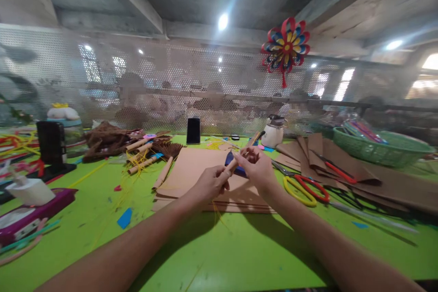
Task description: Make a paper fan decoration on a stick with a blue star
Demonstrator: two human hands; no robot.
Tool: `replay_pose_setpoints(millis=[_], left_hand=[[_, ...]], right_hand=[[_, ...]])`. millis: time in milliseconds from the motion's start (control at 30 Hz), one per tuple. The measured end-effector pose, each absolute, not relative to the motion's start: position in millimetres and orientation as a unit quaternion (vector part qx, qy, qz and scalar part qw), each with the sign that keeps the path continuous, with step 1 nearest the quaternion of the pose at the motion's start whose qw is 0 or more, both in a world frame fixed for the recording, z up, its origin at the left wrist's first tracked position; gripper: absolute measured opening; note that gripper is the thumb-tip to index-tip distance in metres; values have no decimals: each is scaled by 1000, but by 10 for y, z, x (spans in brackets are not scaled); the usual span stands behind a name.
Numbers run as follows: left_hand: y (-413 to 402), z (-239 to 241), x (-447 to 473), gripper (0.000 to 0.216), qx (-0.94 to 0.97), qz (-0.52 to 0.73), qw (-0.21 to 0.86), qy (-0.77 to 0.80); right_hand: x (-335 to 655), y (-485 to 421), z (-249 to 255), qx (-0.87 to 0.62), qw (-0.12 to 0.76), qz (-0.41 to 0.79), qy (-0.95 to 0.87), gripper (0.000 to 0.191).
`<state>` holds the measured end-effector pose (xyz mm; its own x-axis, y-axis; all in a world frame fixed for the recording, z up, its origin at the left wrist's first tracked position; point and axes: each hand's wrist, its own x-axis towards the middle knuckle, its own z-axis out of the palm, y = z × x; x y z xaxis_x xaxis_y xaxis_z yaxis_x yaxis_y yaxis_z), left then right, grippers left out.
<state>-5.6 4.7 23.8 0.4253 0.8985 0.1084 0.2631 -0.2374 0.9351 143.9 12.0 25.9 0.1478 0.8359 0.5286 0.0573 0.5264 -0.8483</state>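
Both my hands meet above a stack of brown paper sheets [191, 171] on the green table [219, 246]. My left hand [210, 183] pinches the near end of a thin rolled brown paper stick [239, 157]. My right hand [255, 166] is closed round the stick further along, and its far end points up and away. A dark blue piece [230, 159] shows just behind the stick, between the hands.
Scissors with yellow and red handles [304, 188] lie right of my hands, with more brown sheets [345, 169] and a green basket [383, 148] beyond. Rolled paper tubes [143, 155], a black phone [193, 130], a white pot [273, 134] and a tissue pack [30, 210] stand around.
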Motion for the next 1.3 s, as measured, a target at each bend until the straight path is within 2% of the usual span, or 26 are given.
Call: replay_pose_setpoints(millis=[133, 233, 367, 700, 1300], left_hand=[[54, 225, -57, 25, 703, 342, 470, 410], [59, 219, -67, 21, 695, 343, 478, 413], [61, 206, -66, 19, 691, 350, 473, 421], [117, 128, -55, 31, 706, 346, 471, 402], [142, 91, -70, 38, 771, 326, 381, 392]], right_hand=[[1430, 119, 250, -336, 639, 398, -567, 26], [1418, 120, 229, -320, 647, 415, -554, 25], [1401, 113, 223, -328, 654, 372, -572, 21], [1392, 43, 283, -370, 664, 283, -585, 21], [1425, 82, 228, -389, 642, 249, -612, 20]])
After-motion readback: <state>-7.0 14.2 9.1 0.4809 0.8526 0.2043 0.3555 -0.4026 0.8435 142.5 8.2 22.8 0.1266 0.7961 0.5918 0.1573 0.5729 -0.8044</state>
